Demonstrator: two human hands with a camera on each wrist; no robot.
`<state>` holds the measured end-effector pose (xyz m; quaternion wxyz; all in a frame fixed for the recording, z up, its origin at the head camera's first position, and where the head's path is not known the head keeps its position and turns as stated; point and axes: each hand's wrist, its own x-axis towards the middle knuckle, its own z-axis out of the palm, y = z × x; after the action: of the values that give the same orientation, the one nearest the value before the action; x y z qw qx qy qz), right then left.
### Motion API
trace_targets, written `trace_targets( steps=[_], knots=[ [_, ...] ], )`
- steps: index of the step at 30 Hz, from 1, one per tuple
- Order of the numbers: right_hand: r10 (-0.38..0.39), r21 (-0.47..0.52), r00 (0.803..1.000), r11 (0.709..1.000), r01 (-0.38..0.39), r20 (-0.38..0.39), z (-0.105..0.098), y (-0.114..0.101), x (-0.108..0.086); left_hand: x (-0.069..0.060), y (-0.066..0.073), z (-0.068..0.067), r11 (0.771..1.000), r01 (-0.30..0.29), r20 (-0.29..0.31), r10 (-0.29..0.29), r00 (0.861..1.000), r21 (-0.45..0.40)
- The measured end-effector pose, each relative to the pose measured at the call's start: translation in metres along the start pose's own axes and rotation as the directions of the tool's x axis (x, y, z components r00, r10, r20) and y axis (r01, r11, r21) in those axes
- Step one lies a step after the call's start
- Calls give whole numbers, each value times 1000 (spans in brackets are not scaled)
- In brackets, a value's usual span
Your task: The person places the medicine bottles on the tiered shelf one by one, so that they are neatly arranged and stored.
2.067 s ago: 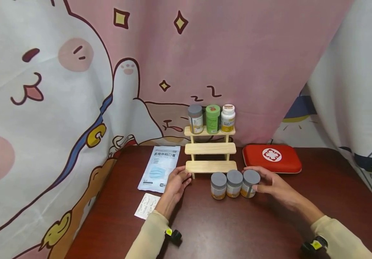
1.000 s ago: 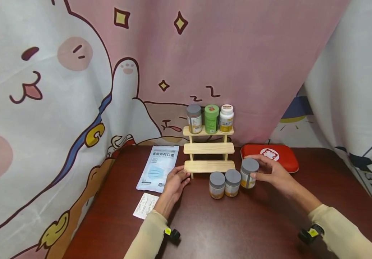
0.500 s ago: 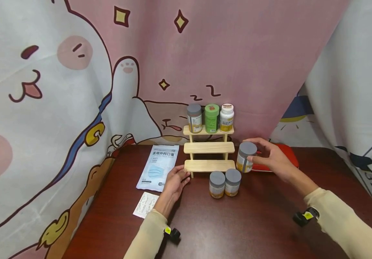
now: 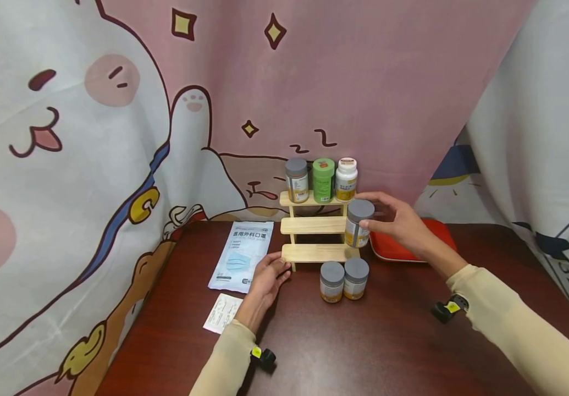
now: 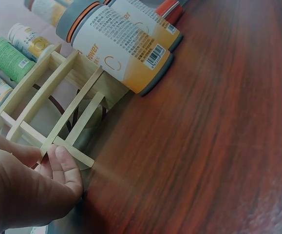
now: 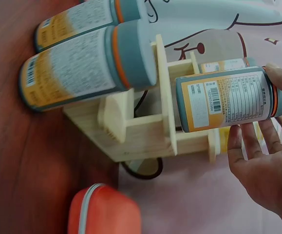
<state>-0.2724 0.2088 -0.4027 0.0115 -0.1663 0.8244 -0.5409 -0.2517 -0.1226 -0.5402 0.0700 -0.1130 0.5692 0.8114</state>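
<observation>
My right hand grips a grey-lidded supplement bottle around its lid and upper side. The bottle is upright at the right end of the wooden tiered stand's middle step; in the right wrist view its base appears close to the step, and I cannot tell whether it touches. With thumb and fingers, my left hand pinches the lower left end of the stand. Two matching bottles, one left and one right, stand together on the table before the stand.
The top step bears a grey-lidded bottle, a green bottle and a white bottle. A red first-aid case lies right, partly behind my right hand. A mask packet and a small white packet lie left.
My right hand has lifted the rightmost bottle off the table and carried it up and left to the stand's middle step. My left hand has stayed on the stand.
</observation>
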Motion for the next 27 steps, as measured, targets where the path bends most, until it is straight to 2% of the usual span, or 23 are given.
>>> trace_targets(
  steps=[4, 8, 14, 19, 27],
  knots=[
    [-23, 8, 1000, 1000, 23, -16, 4, -8, 8, 1, 0, 4, 1000, 8, 0, -8, 1000, -1],
    [-95, 17, 995, 995, 95, -28, 12, -11, 15, 2, 1, 6, 1000, 10, 14, -11, 1000, 3],
    [-177, 39, 984, 983, 178, -37, 41, -19, 32, -1, 1, 0, 1000, 2, -4, -2, 1000, 7],
    [-174, 1, 984, 985, 174, -41, 62, -29, 41, -4, 1, -5, 1000, -7, 9, 7, 1000, -3],
    [-108, -37, 989, 994, 105, -106, 73, -38, 53, -2, -1, -1, 1000, -11, 28, 12, 1000, -19]
  ],
)
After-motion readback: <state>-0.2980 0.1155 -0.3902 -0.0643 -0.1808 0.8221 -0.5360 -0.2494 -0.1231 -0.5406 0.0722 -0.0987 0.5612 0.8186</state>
